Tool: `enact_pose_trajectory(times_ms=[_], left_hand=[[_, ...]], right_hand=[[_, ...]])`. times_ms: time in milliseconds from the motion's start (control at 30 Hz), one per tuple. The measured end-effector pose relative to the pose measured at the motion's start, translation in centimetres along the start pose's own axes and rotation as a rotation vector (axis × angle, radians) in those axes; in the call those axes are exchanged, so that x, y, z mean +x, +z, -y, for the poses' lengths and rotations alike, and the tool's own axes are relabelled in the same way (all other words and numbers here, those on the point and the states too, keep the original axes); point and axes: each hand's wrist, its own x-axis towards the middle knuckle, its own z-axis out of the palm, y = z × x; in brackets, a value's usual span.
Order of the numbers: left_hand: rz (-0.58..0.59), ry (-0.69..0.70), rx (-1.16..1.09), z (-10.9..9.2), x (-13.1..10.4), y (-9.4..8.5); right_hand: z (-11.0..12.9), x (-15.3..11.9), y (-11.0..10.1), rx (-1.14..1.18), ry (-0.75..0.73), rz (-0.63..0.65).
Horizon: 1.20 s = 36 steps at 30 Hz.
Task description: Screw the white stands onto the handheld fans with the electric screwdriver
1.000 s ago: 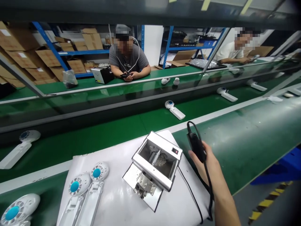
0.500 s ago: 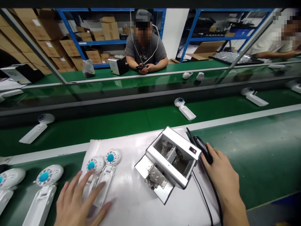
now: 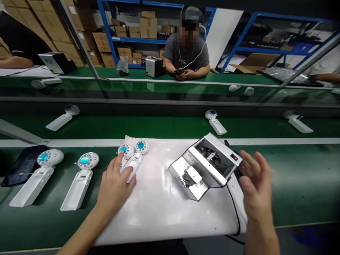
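Two white handheld fans lie side by side on the white sheet [image 3: 159, 216]. My left hand [image 3: 114, 180] rests over the left fan [image 3: 125, 150], fingers spread, its fingertips also by the handle of the right fan [image 3: 142, 146]. Whether it grips either one is unclear. To the right, a silver metal machine [image 3: 205, 164] with an open top bin and a red switch sits at an angle. My right hand [image 3: 256, 180] is raised beside the machine's right corner, fingers apart and holding nothing.
Two more fans [image 3: 79, 184] [image 3: 35, 182] lie at the left, near a black pouch [image 3: 23, 164]. Several fans lie along the green belt [image 3: 159, 125]. Across it a person [image 3: 186, 53] leans on the far table. A black cable [image 3: 235, 209] hangs from the machine.
My right hand has let go of the black object beside the machine and opened. My left hand has come down onto the two fans. The camera view has shifted.
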Motion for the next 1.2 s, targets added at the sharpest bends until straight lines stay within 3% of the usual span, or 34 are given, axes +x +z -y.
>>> enact_pose_trajectory(times_ms=[167, 233, 300, 367, 467, 600, 1067, 1200], left_hand=[[-0.11, 0.085, -0.016, -0.2, 0.4, 0.0], [-0.121, 0.268, -0.101, -1.1, -0.2, 0.0], [-0.029, 0.534, -0.206, -2.0, -0.8, 0.3], [0.097, 0.694, -0.26, -2.6, -1.2, 0.8], [0.212, 0.699, -0.275, -2.9, -1.3, 1.4], [0.258, 0.697, -0.307, -2.7, -1.2, 1.8], [0.225, 0.703, -0.384, -2.6, -1.3, 1.8], [0.134, 0.691, -0.39, 0.0, -0.9, -0.1]], right_hand=[[0.0, -1.3, 2.4, -0.083, -0.042, 0.084], [0.5, -1.7, 2.9, -0.157, -0.01, 0.106], [1.0, -2.1, 3.4, -0.183, 0.075, 0.115], [1.2, -2.4, 4.0, -0.154, 0.129, 0.092], [0.9, -2.5, 4.8, -0.182, 0.086, 0.017], [1.0, -3.0, 6.0, -0.281, 0.016, -0.052], [2.1, -3.8, 7.1, -0.332, 0.078, -0.086], [2.1, -4.1, 5.7, -0.296, 0.14, -0.037]])
